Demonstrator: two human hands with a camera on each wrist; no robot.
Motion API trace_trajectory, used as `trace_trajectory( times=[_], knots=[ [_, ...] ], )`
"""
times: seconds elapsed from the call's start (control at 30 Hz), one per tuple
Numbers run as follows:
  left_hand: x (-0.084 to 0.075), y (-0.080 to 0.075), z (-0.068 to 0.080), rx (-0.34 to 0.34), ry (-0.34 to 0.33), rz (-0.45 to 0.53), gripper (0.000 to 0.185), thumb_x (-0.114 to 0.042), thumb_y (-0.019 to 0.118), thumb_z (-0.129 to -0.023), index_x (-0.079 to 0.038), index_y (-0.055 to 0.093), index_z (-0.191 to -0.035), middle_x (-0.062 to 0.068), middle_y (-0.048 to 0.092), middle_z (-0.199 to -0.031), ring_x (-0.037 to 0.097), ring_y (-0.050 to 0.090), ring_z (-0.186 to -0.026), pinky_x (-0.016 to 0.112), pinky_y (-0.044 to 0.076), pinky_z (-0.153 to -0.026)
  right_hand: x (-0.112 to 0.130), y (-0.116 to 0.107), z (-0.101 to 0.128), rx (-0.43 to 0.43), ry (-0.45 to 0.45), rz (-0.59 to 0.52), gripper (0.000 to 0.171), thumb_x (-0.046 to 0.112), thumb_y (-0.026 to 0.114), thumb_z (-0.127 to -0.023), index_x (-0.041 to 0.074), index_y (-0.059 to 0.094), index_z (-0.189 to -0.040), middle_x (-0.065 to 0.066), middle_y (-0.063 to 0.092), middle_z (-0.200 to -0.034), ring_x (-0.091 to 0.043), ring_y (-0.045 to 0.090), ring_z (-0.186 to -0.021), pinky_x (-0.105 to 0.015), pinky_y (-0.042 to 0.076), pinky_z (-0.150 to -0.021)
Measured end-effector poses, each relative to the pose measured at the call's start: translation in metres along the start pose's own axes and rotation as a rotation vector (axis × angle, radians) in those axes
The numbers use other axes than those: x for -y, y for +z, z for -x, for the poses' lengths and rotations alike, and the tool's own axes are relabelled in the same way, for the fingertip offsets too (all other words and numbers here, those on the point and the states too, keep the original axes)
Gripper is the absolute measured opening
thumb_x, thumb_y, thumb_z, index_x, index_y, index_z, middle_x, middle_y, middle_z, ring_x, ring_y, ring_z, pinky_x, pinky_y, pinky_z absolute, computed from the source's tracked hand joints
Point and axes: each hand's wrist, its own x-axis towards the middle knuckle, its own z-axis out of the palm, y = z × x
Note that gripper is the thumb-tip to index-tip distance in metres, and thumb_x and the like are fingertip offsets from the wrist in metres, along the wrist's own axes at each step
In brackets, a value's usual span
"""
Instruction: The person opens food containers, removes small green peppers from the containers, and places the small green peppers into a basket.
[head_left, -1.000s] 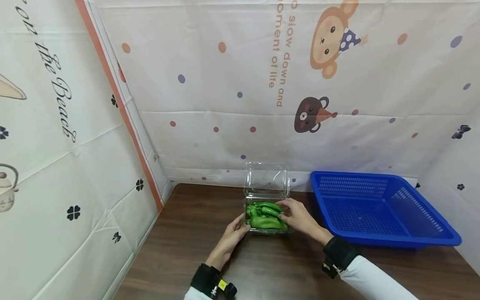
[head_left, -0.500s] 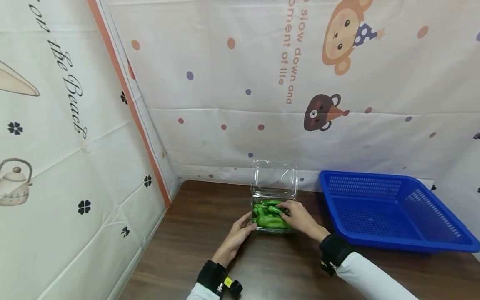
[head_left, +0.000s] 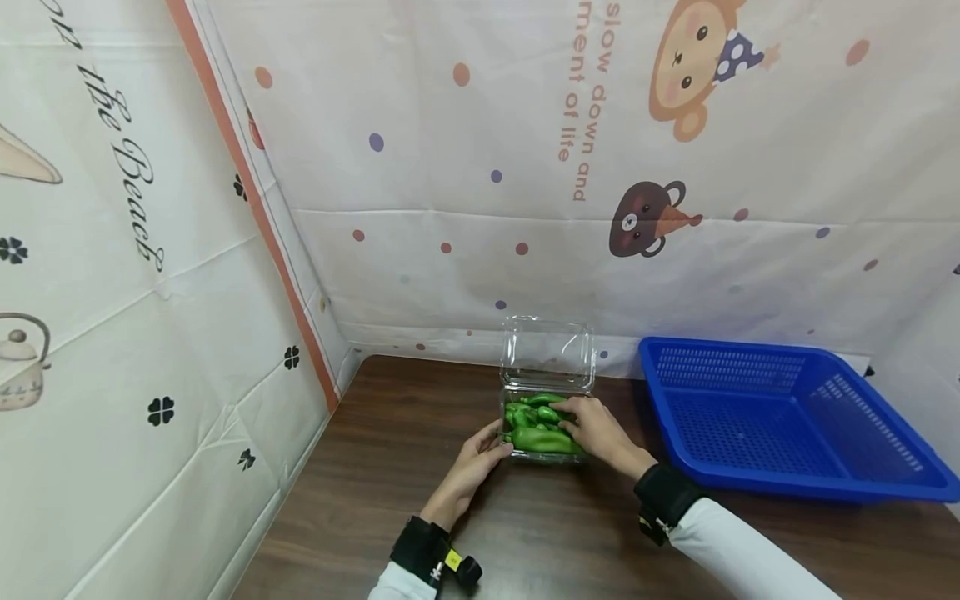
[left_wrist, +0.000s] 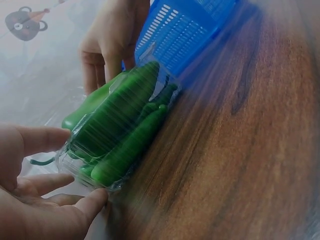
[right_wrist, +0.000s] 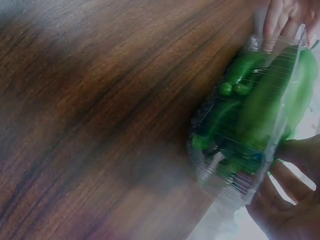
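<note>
In the head view a clear plastic clamshell box [head_left: 547,457] sits on the table with its lid [head_left: 547,353] raised. Several green peppers [head_left: 540,439] fill it, one large and others slimmer. My left hand [head_left: 468,471] is at the box's left end, and in the left wrist view its nearly straight fingertips [left_wrist: 55,136] touch the wall and rim. My right hand [head_left: 597,431] reaches in over the right end. Its index finger and thumb lie on either side of a slim pepper [head_left: 549,413]; whether they grip it is hidden.
A blue perforated basket [head_left: 780,483] stands on the right of the brown wooden table [head_left: 360,467]. A printed white cloth [head_left: 420,167] hangs as walls behind and to the left. The lid stands close in front of the back cloth.
The head view has shifted slightly. The right index finger and thumb have moved a little among the peppers. The left hand stays at the box's left end.
</note>
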Motion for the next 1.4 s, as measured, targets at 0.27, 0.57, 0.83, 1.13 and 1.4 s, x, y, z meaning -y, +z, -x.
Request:
trace_trajectory(
  times=[0.27, 0.57, 0.83, 1.13, 1.4],
  knots=[
    [-0.001, 0.000, 0.002, 0.012, -0.005, -0.009, 0.069, -0.030, 0.064, -0.102, -0.009, 0.034, -0.160, 0.026, 0.030, -0.165, 0.044, 0.029, -0.153, 0.057, 0.033, -0.123, 0.004, -0.008, 0.003, -0.028, -0.015, -0.031, 0.031, -0.004, 0.073, -0.089, 0.000, 0.073, -0.119, -0.020, 0.075, -0.114, -0.035, 0.073, -0.104, -0.048, 0.061, -0.081],
    [-0.002, -0.001, 0.002, 0.012, -0.004, 0.004, 0.069, -0.029, 0.064, -0.102, -0.008, 0.034, -0.160, 0.025, 0.029, -0.165, 0.043, 0.028, -0.153, 0.057, 0.033, -0.123, 0.006, -0.007, 0.001, -0.020, 0.016, -0.078, 0.029, -0.006, 0.070, -0.090, -0.002, 0.070, -0.120, -0.023, 0.073, -0.116, -0.037, 0.073, -0.098, -0.049, 0.062, -0.080],
    [-0.002, -0.001, 0.001, 0.006, -0.003, 0.004, 0.069, -0.029, 0.065, -0.101, -0.008, 0.034, -0.160, 0.025, 0.029, -0.165, 0.043, 0.028, -0.153, 0.057, 0.032, -0.123, 0.006, -0.004, 0.000, -0.052, -0.002, -0.099, 0.046, -0.009, 0.067, -0.090, -0.002, 0.062, -0.135, -0.025, 0.071, -0.121, -0.028, 0.068, -0.091, -0.037, 0.052, -0.068],
    [-0.002, 0.000, 0.001, -0.002, -0.001, 0.007, 0.069, -0.027, 0.065, -0.101, -0.007, 0.035, -0.159, 0.026, 0.031, -0.164, 0.043, 0.029, -0.153, 0.057, 0.033, -0.123, 0.007, -0.002, 0.000, -0.113, 0.014, -0.162, 0.040, -0.010, 0.064, -0.091, -0.004, 0.061, -0.131, -0.025, 0.070, -0.119, -0.039, 0.070, -0.104, -0.049, 0.061, -0.080],
    [-0.001, -0.001, 0.000, 0.002, -0.016, -0.004, 0.068, -0.029, 0.065, -0.101, -0.009, 0.035, -0.160, 0.026, 0.030, -0.165, 0.043, 0.029, -0.153, 0.056, 0.034, -0.123, 0.008, 0.002, -0.001, -0.186, 0.037, -0.228, 0.041, -0.011, 0.057, -0.095, -0.005, 0.054, -0.135, -0.027, 0.068, -0.118, -0.040, 0.069, -0.107, -0.051, 0.060, -0.083]
  ],
)
